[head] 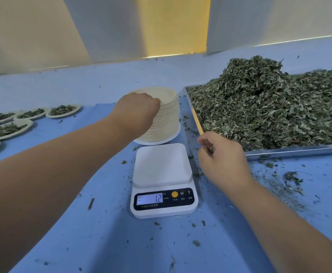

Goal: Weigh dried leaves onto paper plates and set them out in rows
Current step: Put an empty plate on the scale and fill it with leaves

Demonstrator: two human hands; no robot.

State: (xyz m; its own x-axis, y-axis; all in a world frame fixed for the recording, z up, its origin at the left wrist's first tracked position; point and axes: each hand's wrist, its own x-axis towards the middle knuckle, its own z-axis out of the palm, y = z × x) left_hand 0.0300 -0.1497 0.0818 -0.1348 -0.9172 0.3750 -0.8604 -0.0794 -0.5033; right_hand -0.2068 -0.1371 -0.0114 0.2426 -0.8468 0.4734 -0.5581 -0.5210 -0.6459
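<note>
L hand [139, 112] sits on top of plate stack [169, 123], back of hand up, fingers curled down over near rim of top plate. Fingertips mostly hidden, so can't tell if it grips one plate or several. Stack stands upright just behind scale [162, 168]; touching or a hair apart, can't tell.

Scale platform is bare and white. Display reads -12.

R hand [222, 156] is low, just R of scale, at near-L corner of metal tray [291, 150]. Fingers are curled in, thumb and fingers pinching a small tuft of leaf bits [211, 148].

Tray is heaped w/ dried leaves [269, 107], pile highest toward back.

Filled plates [78, 108] lie far L on blue cloth [102, 243], set in rows w/ rims touching or overlapping, each w/ thin layer of leaf. Rows run out of frame at L.

Loose crumbs [293, 178] are scattered on cloth, thickest in front of tray, fewer round scale.

Pale wall panels [102, 26] stand behind table w/ yellow strip [173, 24] between.
</note>
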